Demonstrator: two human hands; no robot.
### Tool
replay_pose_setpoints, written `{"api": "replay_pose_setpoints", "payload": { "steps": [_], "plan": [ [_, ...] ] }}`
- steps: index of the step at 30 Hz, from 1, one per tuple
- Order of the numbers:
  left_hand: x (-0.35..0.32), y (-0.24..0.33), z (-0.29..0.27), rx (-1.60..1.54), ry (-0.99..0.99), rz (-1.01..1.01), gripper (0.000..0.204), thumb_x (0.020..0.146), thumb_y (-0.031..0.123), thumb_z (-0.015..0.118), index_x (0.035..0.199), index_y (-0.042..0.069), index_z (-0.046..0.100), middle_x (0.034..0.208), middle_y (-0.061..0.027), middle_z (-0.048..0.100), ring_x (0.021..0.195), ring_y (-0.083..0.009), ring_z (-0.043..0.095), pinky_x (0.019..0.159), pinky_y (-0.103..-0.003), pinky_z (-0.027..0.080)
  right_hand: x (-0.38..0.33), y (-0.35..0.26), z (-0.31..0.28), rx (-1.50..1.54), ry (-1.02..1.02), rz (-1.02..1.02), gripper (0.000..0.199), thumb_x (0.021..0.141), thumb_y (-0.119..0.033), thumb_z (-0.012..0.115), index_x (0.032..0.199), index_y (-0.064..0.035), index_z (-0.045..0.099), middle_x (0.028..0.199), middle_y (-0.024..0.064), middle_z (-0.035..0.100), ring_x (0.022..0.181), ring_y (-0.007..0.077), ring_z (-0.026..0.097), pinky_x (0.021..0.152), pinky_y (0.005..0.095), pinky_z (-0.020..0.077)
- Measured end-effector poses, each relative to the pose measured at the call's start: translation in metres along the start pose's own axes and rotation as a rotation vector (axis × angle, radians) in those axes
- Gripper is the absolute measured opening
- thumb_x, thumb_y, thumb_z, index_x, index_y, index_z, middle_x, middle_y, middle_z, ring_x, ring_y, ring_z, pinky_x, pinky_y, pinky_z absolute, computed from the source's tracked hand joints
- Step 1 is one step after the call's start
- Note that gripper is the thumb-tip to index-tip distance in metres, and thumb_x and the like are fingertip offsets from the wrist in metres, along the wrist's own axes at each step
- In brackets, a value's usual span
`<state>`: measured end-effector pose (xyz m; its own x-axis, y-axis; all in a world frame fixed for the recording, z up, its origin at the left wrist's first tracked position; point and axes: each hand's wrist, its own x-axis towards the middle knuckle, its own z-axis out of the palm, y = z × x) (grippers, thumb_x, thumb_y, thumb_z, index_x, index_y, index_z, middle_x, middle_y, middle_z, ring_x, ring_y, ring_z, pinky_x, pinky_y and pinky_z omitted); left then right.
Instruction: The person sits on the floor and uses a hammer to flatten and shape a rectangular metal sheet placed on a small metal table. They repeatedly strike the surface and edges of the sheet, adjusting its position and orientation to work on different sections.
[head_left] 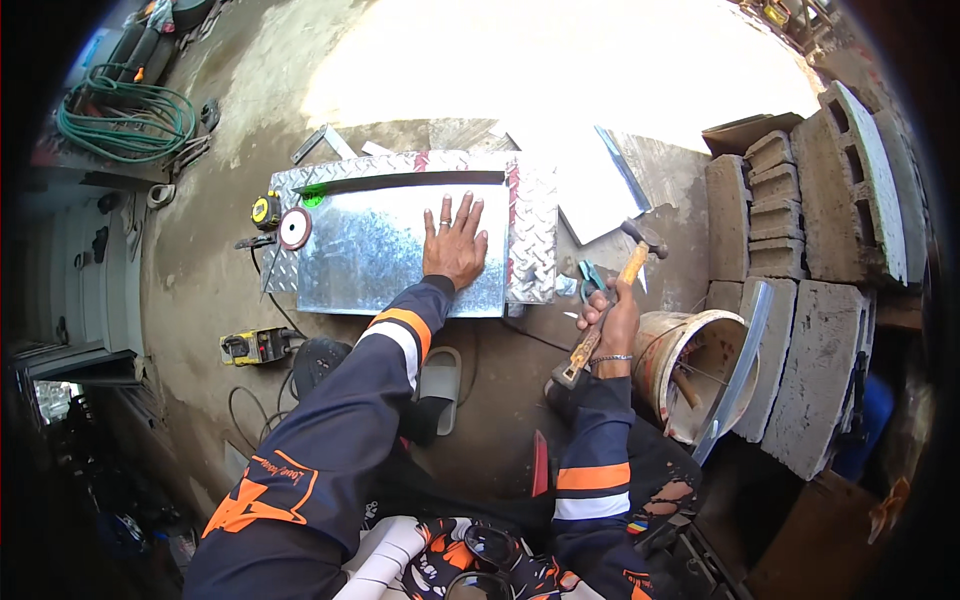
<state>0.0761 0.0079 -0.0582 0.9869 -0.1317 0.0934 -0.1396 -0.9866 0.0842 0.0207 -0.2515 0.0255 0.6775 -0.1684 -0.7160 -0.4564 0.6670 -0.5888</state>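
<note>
My left hand (pixel 457 245) lies flat with spread fingers on a shiny galvanized metal sheet (pixel 365 255). The sheet rests on a diamond-tread metal plate (pixel 532 230), and a raised bent edge runs along its far side. To the right, my right hand (pixel 615 320) is closed round the wooden handle of a hammer (pixel 632 265). The hammer's dark head points away from me, apart from the sheet. A reddish grinding disc (pixel 295 229) and a yellow tape measure (pixel 266 210) sit at the plate's left end.
A dirty white bucket (pixel 668 350) lies tipped at the right, before stacked concrete blocks (pixel 825 350). A yellow-black power tool (pixel 254 347) with a cable is on the floor at left. Beyond the plate are metal offcuts (pixel 600 210). A green hose (pixel 125 120) lies coiled far left.
</note>
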Motion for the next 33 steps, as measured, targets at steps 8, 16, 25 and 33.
{"api": "replay_pose_setpoints", "payload": {
  "steps": [8,16,25,33],
  "plan": [
    [-0.002,-0.012,0.000,-0.002,-0.001,0.019,0.059,0.100,0.032,0.043,0.156,0.013,0.034,0.165,-0.0073,0.028,0.151,-0.0398,0.022,0.121,-0.061,0.015,-0.023,0.024,0.023,-0.325,-0.171,0.207,0.024,0.099,-0.031,0.045,0.103,-0.0069,0.048,0.063,0.0039,0.047,0.041,0.0166,0.047,0.037,0.0365,0.0431],
    [0.002,0.037,0.011,-0.052,0.018,0.045,0.060,0.101,0.034,0.040,0.157,0.013,0.032,0.166,-0.0070,0.026,0.151,-0.0417,0.022,0.120,-0.063,0.015,-0.076,-0.023,-0.083,-0.064,0.003,0.096,0.023,0.103,-0.034,0.046,0.102,-0.0110,0.047,0.060,0.0029,0.045,0.041,0.0163,0.046,0.036,0.0339,0.0420],
    [0.017,0.057,0.005,-0.153,-0.093,0.182,0.057,0.101,0.043,0.043,0.155,0.025,0.037,0.164,-0.0032,0.031,0.150,-0.0334,0.027,0.120,-0.056,0.020,-0.077,-0.013,-0.103,-0.169,-0.118,0.180,0.026,0.104,-0.034,0.046,0.107,-0.0090,0.049,0.063,0.0035,0.047,0.042,0.0162,0.047,0.038,0.0350,0.0426],
    [0.016,0.056,0.006,-0.032,-0.070,0.165,0.057,0.101,0.040,0.041,0.156,0.025,0.035,0.165,-0.0070,0.026,0.153,-0.0341,0.022,0.120,-0.063,0.012,-0.036,0.000,-0.038,0.066,0.115,-0.023,0.029,0.104,-0.038,0.044,0.105,-0.0086,0.047,0.063,0.0035,0.045,0.042,0.0165,0.047,0.038,0.0357,0.0433]
  ]
}}
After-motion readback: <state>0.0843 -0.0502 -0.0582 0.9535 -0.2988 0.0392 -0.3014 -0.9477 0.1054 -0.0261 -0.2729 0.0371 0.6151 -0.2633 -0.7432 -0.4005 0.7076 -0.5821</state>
